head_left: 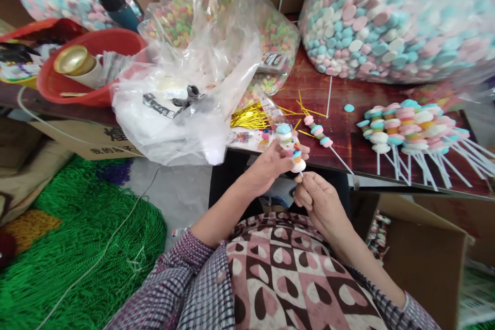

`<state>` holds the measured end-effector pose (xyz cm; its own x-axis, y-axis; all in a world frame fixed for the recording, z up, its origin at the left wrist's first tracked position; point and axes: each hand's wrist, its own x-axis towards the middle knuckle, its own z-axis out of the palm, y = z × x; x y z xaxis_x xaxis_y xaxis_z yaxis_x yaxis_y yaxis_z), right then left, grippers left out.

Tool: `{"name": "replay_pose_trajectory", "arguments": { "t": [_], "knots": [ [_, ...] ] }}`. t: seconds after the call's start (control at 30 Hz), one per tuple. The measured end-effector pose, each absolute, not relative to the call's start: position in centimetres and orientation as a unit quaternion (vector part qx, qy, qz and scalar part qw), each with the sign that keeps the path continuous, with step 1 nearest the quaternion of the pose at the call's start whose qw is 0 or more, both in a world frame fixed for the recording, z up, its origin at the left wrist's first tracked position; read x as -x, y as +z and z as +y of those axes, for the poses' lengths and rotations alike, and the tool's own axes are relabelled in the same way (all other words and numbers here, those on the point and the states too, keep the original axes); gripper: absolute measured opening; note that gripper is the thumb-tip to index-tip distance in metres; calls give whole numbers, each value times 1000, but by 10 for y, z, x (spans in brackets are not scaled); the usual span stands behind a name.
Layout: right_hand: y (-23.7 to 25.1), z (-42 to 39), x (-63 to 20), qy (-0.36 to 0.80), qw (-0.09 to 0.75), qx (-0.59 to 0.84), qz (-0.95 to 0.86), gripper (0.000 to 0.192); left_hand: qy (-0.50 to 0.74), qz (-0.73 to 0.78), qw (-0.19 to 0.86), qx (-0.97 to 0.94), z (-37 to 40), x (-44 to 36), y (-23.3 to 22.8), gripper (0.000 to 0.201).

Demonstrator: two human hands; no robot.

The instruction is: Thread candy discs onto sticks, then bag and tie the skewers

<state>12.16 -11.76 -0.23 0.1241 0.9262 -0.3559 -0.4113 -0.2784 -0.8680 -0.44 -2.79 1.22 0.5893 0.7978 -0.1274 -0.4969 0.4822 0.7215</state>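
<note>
Two hands hold a candy stick above the lap, just at the counter edge

The right hand (323, 206) is curled shut and pinches the thin white stick (301, 174) at its low end, and the left hand (270, 165) pinches the candies (296, 157) stacked on top of it, with one blue candy (283, 130) at the fingertips. Just past the hands, on the dark counter (340, 98), lies another skewer (323, 139) with a few candies on it, and gold ties (249, 116) lie near the left hand. Far to the right of the right hand sits a pile of done skewers (410, 126). Behind the hands are a crumpled clear bag (185, 87), a bag of small bright candy (216, 15) and a big bag of pink and blue candy (398, 15). A red tub (69, 87) sits far to the left
</note>
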Motion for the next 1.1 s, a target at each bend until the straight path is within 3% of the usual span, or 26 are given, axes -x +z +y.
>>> {"name": "replay_pose_trajectory", "arguments": {
  "t": [0.1, 0.33, 0.67, 0.97, 1.1],
  "knots": [
    [-5, -118, -124, 590, 543, 533, -269, 31, 433, 207, 825, -298, -18, 13, 19, 61],
    [-9, -124, -126, 550, 504, 584, -322, 33, 486, 247, 799, -254, -10, 0, 19, 23],
    [-1, -118, -125, 677, 518, 481, -205, 26, 465, 261, 810, -244, -17, 2, 12, 25],
    [0, -116, -122, 657, 529, 494, -211, 28, 449, 236, 817, -274, -25, 2, 9, 42],
    [0, -114, -120, 616, 534, 521, -253, 29, 405, 244, 823, -316, -36, 0, 8, 33]
  ]
}}
